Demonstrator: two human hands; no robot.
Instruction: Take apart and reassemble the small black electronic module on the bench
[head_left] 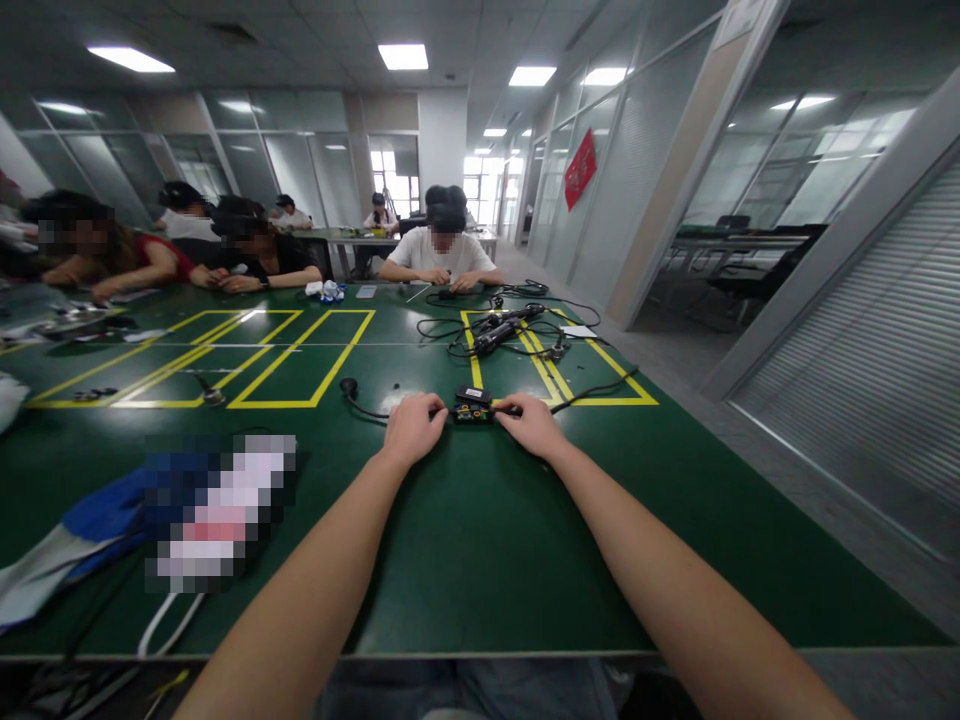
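Note:
A small opened black case [472, 414] with a circuit board and yellow-orange parts showing lies on the green table [480, 530] between my hands. A black lid-like piece with a white label [474, 394] is just behind it. At the case's left end, my left hand [415, 428] is closed around the cord [369, 411], which runs left to a black plug [348, 386]. My right hand [531, 425] pinches at the right end, where a black cable [592, 393] leads away to the right. My fingertips partly hide both cord entries.
Black cables and adapters [499, 330] lie tangled beyond the case. Yellow tape lines [315, 404] mark the table. A pixelated pink-white item [232, 510] and blue-white cloth [105, 520] lie at left. A person in white [442, 245] works opposite; others sit at left.

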